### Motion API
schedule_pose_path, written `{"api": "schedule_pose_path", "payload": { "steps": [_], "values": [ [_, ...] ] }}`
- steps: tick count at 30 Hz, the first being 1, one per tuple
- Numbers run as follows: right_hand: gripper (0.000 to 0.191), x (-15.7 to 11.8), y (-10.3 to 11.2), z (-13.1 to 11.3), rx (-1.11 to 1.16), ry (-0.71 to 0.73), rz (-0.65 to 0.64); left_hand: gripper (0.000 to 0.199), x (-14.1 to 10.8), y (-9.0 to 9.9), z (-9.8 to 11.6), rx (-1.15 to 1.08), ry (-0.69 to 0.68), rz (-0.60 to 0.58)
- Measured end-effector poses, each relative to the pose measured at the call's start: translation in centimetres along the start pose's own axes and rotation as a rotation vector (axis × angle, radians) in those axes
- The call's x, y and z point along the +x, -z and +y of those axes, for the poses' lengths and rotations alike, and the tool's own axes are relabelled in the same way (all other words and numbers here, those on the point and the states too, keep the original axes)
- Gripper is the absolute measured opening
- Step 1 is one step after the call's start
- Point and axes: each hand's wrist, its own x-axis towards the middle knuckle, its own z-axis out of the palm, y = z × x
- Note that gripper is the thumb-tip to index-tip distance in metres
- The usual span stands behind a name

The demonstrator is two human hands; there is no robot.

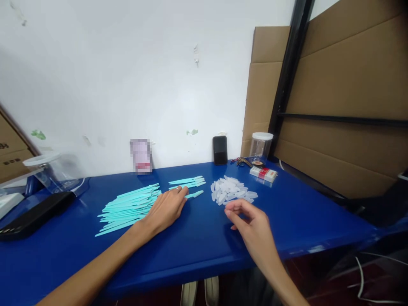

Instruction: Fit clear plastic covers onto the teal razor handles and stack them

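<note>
My left hand [170,204] is closed on a thin turquoise stick with a wider head, which looks like an eyebrow razor [195,194]; its head points right. Beside and partly under that hand lies a large pile of the same turquoise razors [129,208]. Just beyond it, several more razors [188,182] sit in a small row, heads to the right. My right hand [248,219] is pinched, thumb against fingertips, at the near edge of a heap of small translucent white caps [231,189]. What its fingertips hold, if anything, is too small to tell.
Along the wall on the blue table [204,238] stand a blurred pinkish card [141,156] and a black phone [219,150]. To the right are a lidded clear jar [260,148], keys [242,162] and a cigarette pack [263,174]. Another jar [59,170] and a black case [35,216] are left.
</note>
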Motion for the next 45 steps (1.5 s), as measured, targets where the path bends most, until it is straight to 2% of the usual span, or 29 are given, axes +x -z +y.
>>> {"api": "schedule_pose_path", "payload": {
  "steps": [7, 20, 27, 32, 37, 45],
  "values": [
    [0.013, 0.0, 0.0, -0.5, -0.005, -0.004, -0.007, 0.024, 3.1, -0.6, 0.3, 0.126, -0.067, 0.035],
    [0.009, -0.2, 0.0, -0.7, -0.024, 0.027, -0.001, 0.026, 4.4, -1.0, 0.1, 0.167, -0.065, 0.048],
    [0.009, -0.1, 0.0, -0.6, -0.031, 0.038, 0.005, 0.025, 4.6, -1.0, 0.0, 0.122, -0.042, 0.056],
    [0.009, -0.1, 0.0, -0.5, -0.027, 0.039, 0.011, 0.014, 4.5, -1.0, -0.1, 0.045, 0.010, 0.097],
    [0.010, -0.1, -0.1, -0.5, -0.011, 0.039, 0.011, 0.026, 4.8, -1.2, -0.1, -0.047, 0.121, 0.166],
    [0.014, -0.3, 0.1, -0.8, 0.037, 0.023, 0.043, 0.034, 5.1, -1.7, 0.3, -0.111, 0.144, 0.101]
  ]
}}
